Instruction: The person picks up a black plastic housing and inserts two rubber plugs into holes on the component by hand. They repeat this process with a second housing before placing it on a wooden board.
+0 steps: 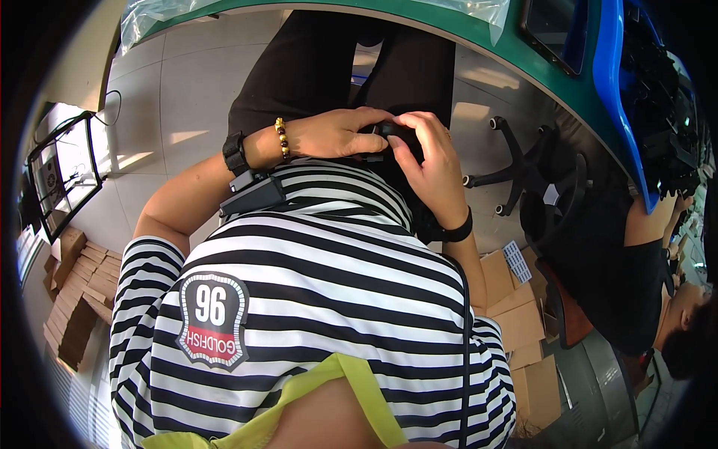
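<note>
Both of my hands meet at my lap, around a small black object (387,130) whose kind I cannot make out. My left hand (336,135) reaches in from the left with its thumb and index finger closed on the object's near side. My right hand (430,161) comes from the right, fingers bent and thumb pressed against the same object. Much of it is hidden by the fingers. A black boxy device (254,196) rests at my waist below my left wrist, which carries a dark band and a beaded bracelet (281,137).
Ahead runs a green-topped table (479,41) with clear plastic bags (456,15). A blue bin (615,82) of black parts stands at its right. A wheeled chair base (516,168) and a seated person in black (613,284) are to the right. Cardboard boxes (75,299) lie at left.
</note>
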Demonstrator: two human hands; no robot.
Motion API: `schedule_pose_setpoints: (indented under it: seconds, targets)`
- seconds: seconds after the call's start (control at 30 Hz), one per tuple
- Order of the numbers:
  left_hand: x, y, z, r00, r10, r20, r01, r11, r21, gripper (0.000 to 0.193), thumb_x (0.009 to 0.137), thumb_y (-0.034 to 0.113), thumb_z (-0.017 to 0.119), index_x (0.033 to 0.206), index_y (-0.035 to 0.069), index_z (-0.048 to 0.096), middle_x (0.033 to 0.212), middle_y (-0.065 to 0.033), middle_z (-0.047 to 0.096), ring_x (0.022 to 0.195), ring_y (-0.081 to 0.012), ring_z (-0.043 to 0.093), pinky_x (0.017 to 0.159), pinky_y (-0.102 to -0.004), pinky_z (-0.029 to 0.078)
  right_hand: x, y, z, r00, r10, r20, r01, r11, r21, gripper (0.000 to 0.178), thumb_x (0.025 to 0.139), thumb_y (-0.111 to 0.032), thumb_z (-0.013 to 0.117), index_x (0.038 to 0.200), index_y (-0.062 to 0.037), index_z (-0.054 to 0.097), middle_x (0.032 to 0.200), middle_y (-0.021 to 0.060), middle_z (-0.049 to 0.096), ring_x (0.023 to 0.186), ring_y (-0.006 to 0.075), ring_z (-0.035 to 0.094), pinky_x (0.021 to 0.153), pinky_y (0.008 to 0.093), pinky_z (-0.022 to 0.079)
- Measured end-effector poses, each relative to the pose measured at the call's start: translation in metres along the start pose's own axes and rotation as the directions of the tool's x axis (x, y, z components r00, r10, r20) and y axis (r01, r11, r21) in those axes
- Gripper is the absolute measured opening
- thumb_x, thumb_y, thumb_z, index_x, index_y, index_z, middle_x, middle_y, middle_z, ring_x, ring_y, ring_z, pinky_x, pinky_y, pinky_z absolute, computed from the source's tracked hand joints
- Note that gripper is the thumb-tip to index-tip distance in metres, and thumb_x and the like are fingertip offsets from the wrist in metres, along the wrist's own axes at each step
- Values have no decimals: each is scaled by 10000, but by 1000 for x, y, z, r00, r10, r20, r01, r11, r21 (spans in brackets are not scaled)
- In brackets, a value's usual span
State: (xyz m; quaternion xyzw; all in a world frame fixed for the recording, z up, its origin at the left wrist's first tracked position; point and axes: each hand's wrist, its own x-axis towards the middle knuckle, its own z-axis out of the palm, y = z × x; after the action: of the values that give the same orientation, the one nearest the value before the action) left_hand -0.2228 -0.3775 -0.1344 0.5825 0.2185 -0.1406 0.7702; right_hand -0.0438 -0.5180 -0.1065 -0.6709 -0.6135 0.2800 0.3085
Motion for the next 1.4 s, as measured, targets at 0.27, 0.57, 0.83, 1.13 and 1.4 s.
schedule_pose_setpoints:
  seconds: [0.27,0.57,0.83,1.13,1.4]
  targets:
    - [0,3,-2,1000,-5,23,5,1000,28,618,1016,409,581,1511,63,448,1312,-185,535,939,-207,639,856,-323,551,-3,4,-2,998,50,25,-51,998,34,293,888,-91,730,1150,-10,627,1144,130,654,1071,318,648,947,384,497]
    - [3,-5,-2,1000,10,23,-10,1000,-12,616,1022,412,578,1505,52,448,1281,-183,548,968,-220,645,860,-326,557,-8,8,-8,996,71,47,-72,997,17,313,877,-93,744,1156,-13,625,1160,130,649,1080,319,647,943,386,501]
    - [3,-4,-1,1000,-5,24,5,1000,-2,605,1022,391,579,1504,50,446,1214,-155,570,947,-198,636,862,-322,549,-12,13,-13,996,80,27,-80,997,1,363,861,-120,776,1175,-21,622,1175,134,640,1096,322,641,954,387,501]
    - [2,4,1,1000,-13,22,12,1000,25,567,1024,326,579,1509,62,448,1117,-112,610,906,-153,625,865,-306,517,-8,11,-16,995,95,35,-96,995,25,389,842,-129,799,1174,-21,627,1178,130,639,1102,314,640,958,384,504]
    - [2,-1,0,999,-12,29,10,999,47,565,1026,323,577,1513,66,447,1129,-109,606,914,-148,624,865,-304,515,-8,9,-14,997,72,37,-73,997,27,382,842,-128,800,1167,-18,632,1170,125,646,1089,307,646,949,379,509]
